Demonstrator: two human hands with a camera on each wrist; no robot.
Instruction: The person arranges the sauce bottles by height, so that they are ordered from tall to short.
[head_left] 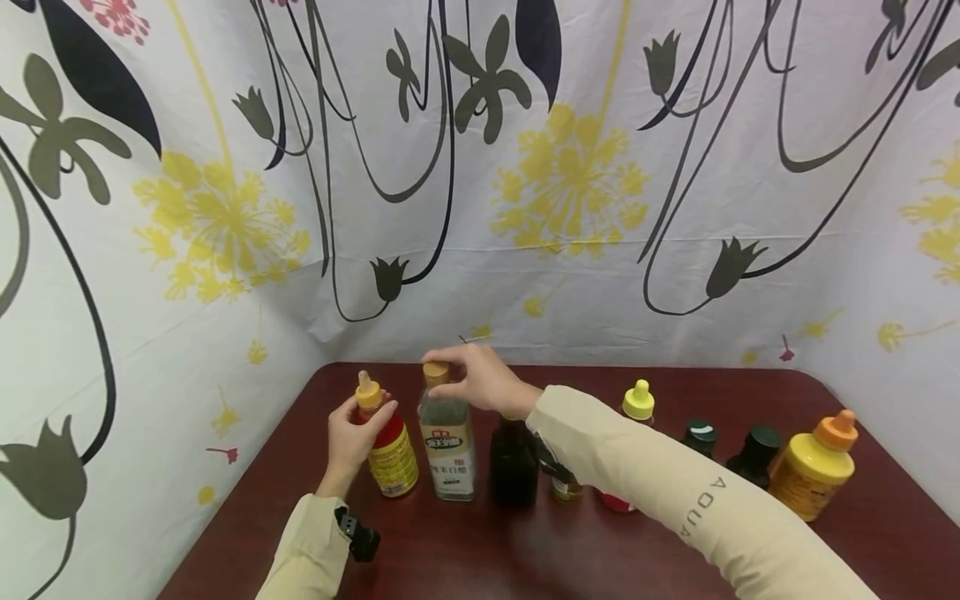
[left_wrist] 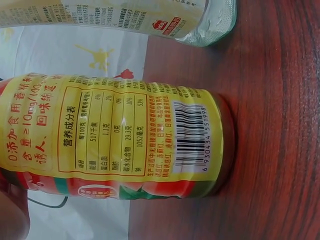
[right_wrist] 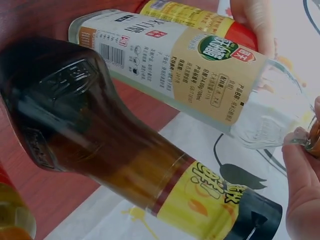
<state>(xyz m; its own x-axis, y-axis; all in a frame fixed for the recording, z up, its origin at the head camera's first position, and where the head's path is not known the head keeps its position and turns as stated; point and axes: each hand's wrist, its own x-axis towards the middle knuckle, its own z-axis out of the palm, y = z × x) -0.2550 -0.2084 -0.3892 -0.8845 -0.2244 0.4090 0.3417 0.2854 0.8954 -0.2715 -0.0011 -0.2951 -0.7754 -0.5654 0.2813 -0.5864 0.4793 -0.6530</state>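
Note:
My left hand [head_left: 351, 440] grips a red sauce squeeze bottle [head_left: 393, 462] near its neck, under the yellow nozzle cap. In the left wrist view the yellow back label of this sauce bottle [left_wrist: 120, 130] fills the middle. With thumb and fingers, my right hand [head_left: 483, 379] pinches the orange-brown cap of a clear white vinegar bottle [head_left: 448, 454], just right of the sauce bottle. Both bottles are upright on the table. The right wrist view shows the vinegar bottle [right_wrist: 200, 75] with my right fingers [right_wrist: 300, 192] at its cap end.
A dark sauce bottle [head_left: 513, 471] stands beside the vinegar, partly behind my right wrist. Farther right are a yellow-capped bottle [head_left: 638, 401], two dark-green-capped bottles [head_left: 756, 454] and a yellow squeeze bottle [head_left: 813, 467]. A patterned cloth [head_left: 525, 308] hangs behind the dark red table [head_left: 450, 558].

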